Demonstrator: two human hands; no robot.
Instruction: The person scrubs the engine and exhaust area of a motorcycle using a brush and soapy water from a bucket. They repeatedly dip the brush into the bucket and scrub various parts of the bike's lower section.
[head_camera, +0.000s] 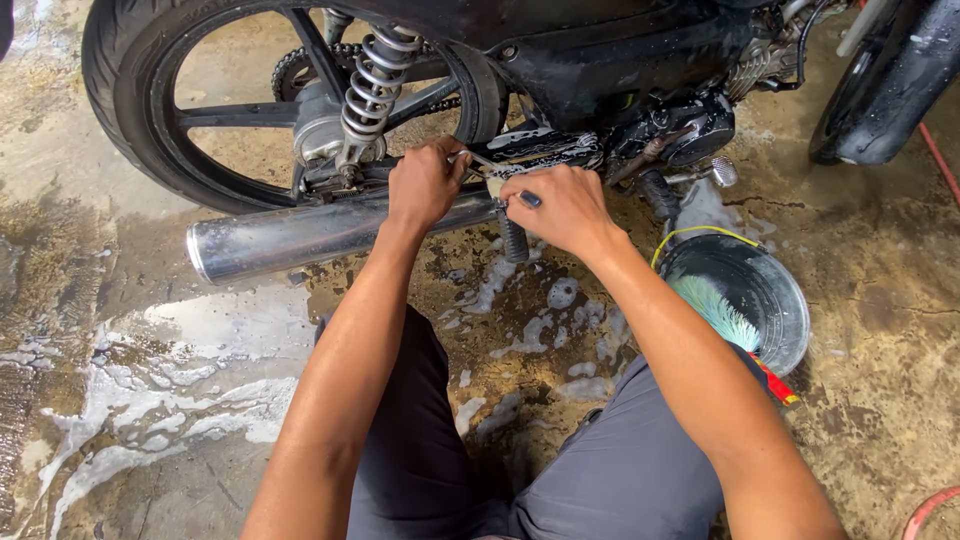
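Low beside the motorcycle's rear half: left hand (425, 185), grip clenched around a slim metal tool (478, 160) at the soapy side cover (540, 145); right hand (560, 205), grip closed on a small pale item with a dark tip, too small to identify. Step judged: scrubbing or working a fitting near the footpeg (514, 240); the next move would call for steady pressure without slipping onto the chrome exhaust (320, 232) just below the grips. Above-left of the grips: coil shock absorber (375, 85), spoked rear wheel (250, 110). Right of the grips: dark bucket (790, 310) holding a green-bristled brush (715, 312). Floor (150, 400): wet, stained concrete with foam patches; workshop-like ground, person crouched.
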